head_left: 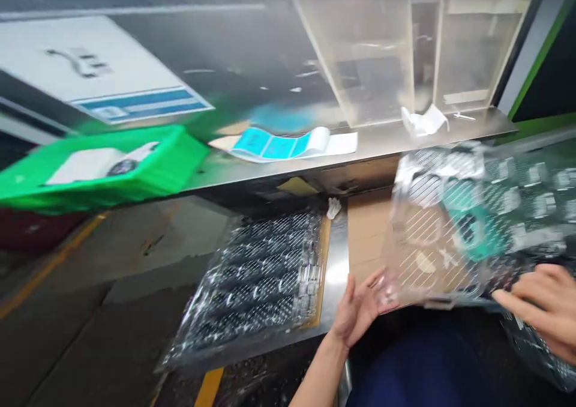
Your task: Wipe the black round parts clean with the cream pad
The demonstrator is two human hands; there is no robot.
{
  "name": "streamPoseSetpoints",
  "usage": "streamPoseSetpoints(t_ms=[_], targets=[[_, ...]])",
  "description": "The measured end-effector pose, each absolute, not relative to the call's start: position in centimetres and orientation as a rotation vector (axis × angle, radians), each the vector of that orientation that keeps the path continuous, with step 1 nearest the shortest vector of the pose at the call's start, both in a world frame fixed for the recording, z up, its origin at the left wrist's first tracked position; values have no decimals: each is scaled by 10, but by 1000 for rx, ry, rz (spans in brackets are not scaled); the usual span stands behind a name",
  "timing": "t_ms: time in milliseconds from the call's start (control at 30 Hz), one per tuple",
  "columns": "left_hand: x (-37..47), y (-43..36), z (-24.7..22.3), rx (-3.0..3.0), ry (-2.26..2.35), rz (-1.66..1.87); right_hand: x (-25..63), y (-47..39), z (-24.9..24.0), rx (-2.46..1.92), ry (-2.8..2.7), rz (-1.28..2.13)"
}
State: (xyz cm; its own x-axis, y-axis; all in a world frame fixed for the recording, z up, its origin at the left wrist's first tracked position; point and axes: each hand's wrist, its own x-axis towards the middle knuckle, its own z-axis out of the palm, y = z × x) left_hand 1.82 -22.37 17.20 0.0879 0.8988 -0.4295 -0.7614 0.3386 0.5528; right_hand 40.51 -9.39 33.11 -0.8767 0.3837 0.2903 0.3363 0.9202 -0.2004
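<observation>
A clear plastic blister tray [423, 227] with moulded pockets is held tilted above the bench at the right, smeared by motion. My left hand [362, 302] has its fingers on the tray's left corner, partly seen through the plastic. At the tray's near right edge is my right hand [544, 305], its fingers bent over the edge and its thumb hidden. Through the plastic a teal patch [472, 227] with a dark square shows; whether it lies in or behind the tray I cannot tell. More clear plastic [540, 341] hangs below my right hand.
Left of my hands lies a stack of clear pocketed trays [256, 281], over cardboard. Brown cardboard [369, 227] covers part of the metal bench [336, 269]. The shelf above carries a green bin [180, 161], a roll of blue labels [279, 144] and crumpled white paper [425, 122].
</observation>
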Motion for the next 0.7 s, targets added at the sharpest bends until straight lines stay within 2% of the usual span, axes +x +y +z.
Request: streamPoseSetpoints(t_ms=[133, 300, 467, 700], targets=[[-40, -285, 196, 227, 781, 1491, 291, -127, 294, 98, -3055, 208], [-66, -398, 193, 44, 1148, 1729, 198, -161, 246, 689, -3012, 207], [-37, -494, 162, -244, 1243, 1969, 139, -181, 229, 1053, -2939, 335], [24, -579, 127, -458, 1225, 2297, 98, -219, 217, 1457, -2835, 381]])
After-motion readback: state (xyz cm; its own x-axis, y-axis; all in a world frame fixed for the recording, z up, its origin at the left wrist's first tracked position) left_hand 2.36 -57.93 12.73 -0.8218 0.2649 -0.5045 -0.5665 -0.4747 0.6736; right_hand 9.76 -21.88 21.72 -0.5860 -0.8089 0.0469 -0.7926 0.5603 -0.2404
